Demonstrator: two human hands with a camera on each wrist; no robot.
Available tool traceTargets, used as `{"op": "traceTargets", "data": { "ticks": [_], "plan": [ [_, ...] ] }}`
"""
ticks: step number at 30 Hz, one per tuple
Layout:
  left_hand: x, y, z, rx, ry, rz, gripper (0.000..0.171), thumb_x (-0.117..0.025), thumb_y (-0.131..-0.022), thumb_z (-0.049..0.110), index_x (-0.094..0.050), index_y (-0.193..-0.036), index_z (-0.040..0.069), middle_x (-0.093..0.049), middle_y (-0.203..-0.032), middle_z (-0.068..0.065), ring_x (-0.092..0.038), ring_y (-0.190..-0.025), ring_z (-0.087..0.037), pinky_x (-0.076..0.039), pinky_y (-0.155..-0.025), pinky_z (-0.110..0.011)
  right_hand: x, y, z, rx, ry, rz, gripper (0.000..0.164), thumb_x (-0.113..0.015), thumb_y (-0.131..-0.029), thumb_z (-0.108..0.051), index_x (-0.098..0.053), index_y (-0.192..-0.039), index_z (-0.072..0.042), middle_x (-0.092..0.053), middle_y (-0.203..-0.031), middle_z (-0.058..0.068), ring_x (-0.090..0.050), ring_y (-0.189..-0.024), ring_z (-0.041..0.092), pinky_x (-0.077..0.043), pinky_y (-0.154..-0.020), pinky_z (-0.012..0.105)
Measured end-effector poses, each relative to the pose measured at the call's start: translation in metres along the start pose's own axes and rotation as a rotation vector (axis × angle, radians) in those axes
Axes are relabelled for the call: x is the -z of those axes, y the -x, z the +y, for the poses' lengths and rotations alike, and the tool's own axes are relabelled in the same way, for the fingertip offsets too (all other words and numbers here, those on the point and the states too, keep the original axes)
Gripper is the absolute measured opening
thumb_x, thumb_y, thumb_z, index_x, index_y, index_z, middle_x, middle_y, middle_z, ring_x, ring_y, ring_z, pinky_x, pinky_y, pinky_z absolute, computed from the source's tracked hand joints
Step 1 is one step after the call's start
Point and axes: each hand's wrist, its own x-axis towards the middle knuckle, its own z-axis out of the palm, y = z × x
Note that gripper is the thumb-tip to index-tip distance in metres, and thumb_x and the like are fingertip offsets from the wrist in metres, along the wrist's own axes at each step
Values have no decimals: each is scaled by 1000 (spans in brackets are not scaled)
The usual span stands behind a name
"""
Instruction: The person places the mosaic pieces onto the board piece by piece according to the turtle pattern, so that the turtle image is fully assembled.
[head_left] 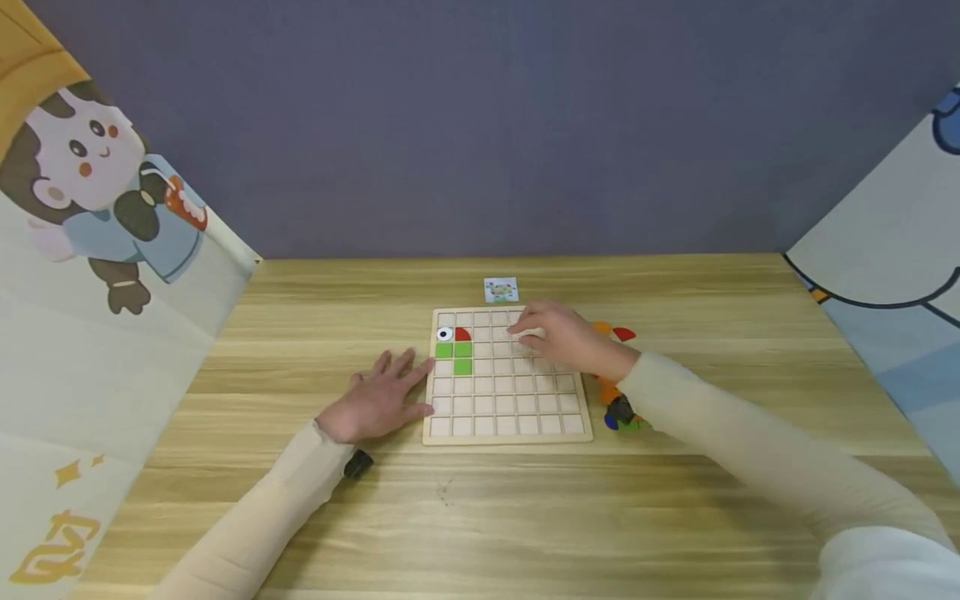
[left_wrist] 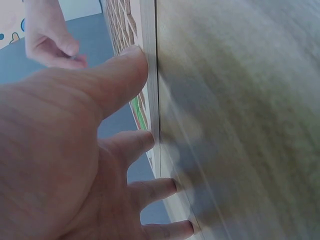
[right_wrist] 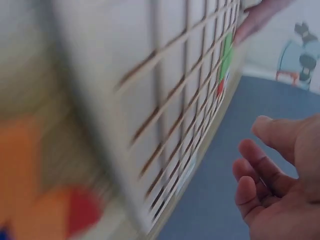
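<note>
White sleeve (head_left: 885,562) behind right grip (head_left: 564,337), thumb and fingers parted, above gridded board (head_left: 510,439); left grip (head_left: 377,402), spread, touches board edge, green tiles (head_left: 462,366) just beyond.

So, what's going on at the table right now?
A person has both hands at a wooden grid board. The left hand touches its left edge; the right hand is over the far right part, with no piece visible in it. An eye piece, a red piece and three green squares sit in the grid. Loose pieces lie to the right, and a picture card beyond the board.
</note>
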Motion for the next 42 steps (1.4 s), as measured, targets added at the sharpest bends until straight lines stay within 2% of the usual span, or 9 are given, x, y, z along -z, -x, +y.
{"op": "traceTargets", "data": {
  "ticks": [2, 5, 10, 15, 19, 25, 36, 42],
  "plan": [
    [0, 0, 0, -1, 6, 0, 73, -45, -94, 55, -18, -153, 22, -9, -156, -16, -9, -136, -50, -21, -91, -76, 9, 11, 12, -44, -4, 17, 25, -65, -90, -8, -69, -114, -6, -58, -104, 2, -52, -86, 17, -46, -74, 35],
    [0, 0, 1, -2, 15, 0, 73, -45, -94, 55, -18, -153, 22, -9, -156, -15, -8, -136, -50, -20, -91, -76, 21, 28, 31, -104, -9, 29, 25, -63, -92, -10, -68, -116, -5, -58, -109, 6, -54, -90, 21, -47, -78, 39],
    [0, 0, 1, -2, 19, -1, 73, -46, -94, 55, -18, -153, 22, -8, -156, -16, -8, -136, -50, -20, -92, -76, 35, 55, 65, -184, 10, 34, 28, -61, -93, -11, -65, -120, -6, -55, -124, 14, -53, -108, 30, -45, -88, 48],
    [1, 0, 1, -5, 17, 5, 73, -46, -93, 55, -19, -153, 22, -10, -156, -16, -9, -136, -50, -21, -91, -76, 44, 78, 90, -222, 64, 44, 29, -62, -91, -3, -64, -119, -5, -57, -118, 14, -57, -98, 29, -48, -80, 47],
    [1, 0, 1, -3, 19, 1, 73, -46, -94, 54, -18, -153, 22, -9, -156, -16, -9, -136, -50, -20, -91, -76, 48, 90, 99, -249, 96, 49, 30, -63, -89, 0, -64, -118, -2, -58, -116, 16, -54, -103, 34, -46, -84, 52],
    [2, 0, 2, 4, 25, -8, 73, -46, -94, 54, -17, -153, 22, -8, -156, -16, -8, -136, -50, -20, -92, -76, 47, 94, 104, -259, 95, 20, 29, -65, -88, -2, -66, -117, -2, -60, -113, 14, -52, -103, 33, -45, -84, 51],
    [0, 0, 1, -3, 33, 3, 72, -46, -94, 53, -18, -153, 22, -8, -156, -16, -7, -136, -50, -19, -92, -76, 39, 86, 104, -303, 91, 40, 14, -70, -85, -7, -72, -99, -5, -63, -99, 7, -54, -85, 24, -47, -74, 43],
    [0, 0, 1, -4, 21, -1, 72, -46, -94, 54, -17, -153, 22, -8, -156, -16, -8, -136, -50, -19, -92, -76, 39, 84, 104, -345, 107, 37, 13, -70, -86, -10, -72, -99, -7, -63, -95, 5, -56, -78, 21, -48, -70, 41]
  ]
}}
